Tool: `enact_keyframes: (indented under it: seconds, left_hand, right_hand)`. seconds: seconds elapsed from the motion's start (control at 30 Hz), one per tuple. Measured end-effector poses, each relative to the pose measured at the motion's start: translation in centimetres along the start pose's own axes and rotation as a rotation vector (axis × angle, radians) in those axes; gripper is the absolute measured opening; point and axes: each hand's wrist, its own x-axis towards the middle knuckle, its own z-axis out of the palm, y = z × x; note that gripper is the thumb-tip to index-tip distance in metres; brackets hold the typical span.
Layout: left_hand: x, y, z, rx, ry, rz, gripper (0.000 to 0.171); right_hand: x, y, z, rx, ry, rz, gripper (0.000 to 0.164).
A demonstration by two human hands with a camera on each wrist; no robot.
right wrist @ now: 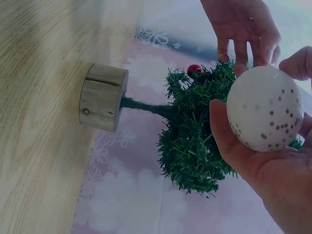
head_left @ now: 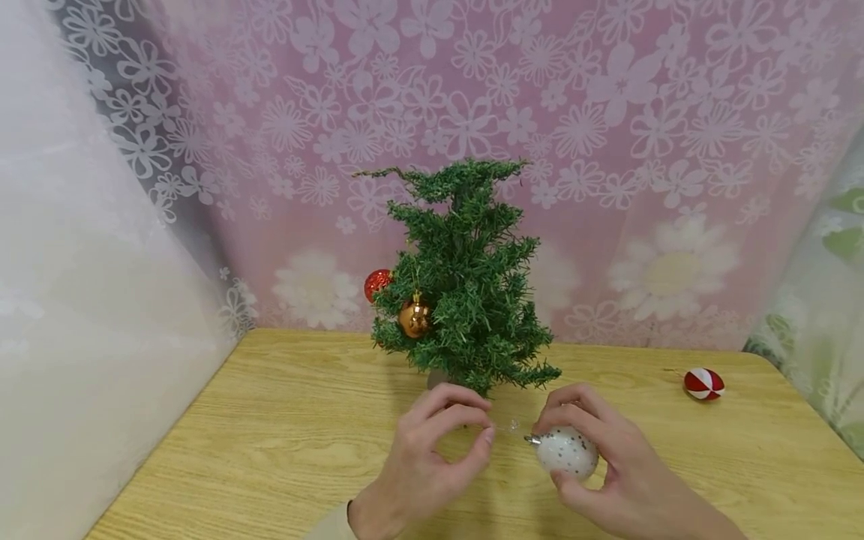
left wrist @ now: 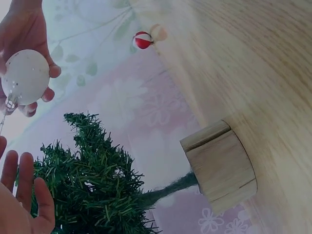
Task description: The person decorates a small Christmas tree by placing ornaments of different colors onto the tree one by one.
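Observation:
My right hand (head_left: 624,461) holds a white Christmas bauble (head_left: 568,454) with silver specks, fingers over its top and thumb below. The bauble's silver cap (head_left: 532,439) faces left. My left hand (head_left: 439,446) pinches a thin clear hanging thread (head_left: 514,425) between thumb and forefinger; in the left wrist view the thread runs from the cap to the left fingers. Just behind both hands stands a small green artificial Christmas tree (head_left: 472,277). On its left side hang a shiny gold bauble (head_left: 415,319) and a red glittery bauble (head_left: 379,285).
A red and white bauble (head_left: 704,384) lies on the wooden table (head_left: 270,420) at the right. The tree stands on a round wooden base (left wrist: 222,168). Behind the table hangs a pink flowered curtain (head_left: 574,135), with a white sheet (head_left: 101,300) on the left.

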Motion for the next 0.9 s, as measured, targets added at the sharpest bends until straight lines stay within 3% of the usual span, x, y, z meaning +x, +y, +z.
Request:
enact_keyframes:
  seconds: [0.23,0.5,0.67,0.9]
  left_hand:
    - [0.2,0.2,-0.1,0.035,-0.009,0.009,0.010]
    - [0.4,0.3,-0.2,0.046,-0.009,0.040,0.006]
    - [0.3,0.5,-0.2,0.046,-0.010,0.032,0.006]
    - [0.2,0.5,-0.2,0.045,-0.029,0.032,0.010]
  right_hand:
    - [1.0,0.1,1.3,0.065,0.054,-0.135,0.037]
    - [1.2,0.5,1.7,-0.035,0.063,-0.224,0.028]
    - [1.3,0.4,1.8,-0.035,0.045,-0.241,0.012]
    - [1.0,0.3,1.8,-0.036,0.022,-0.150,0.036]
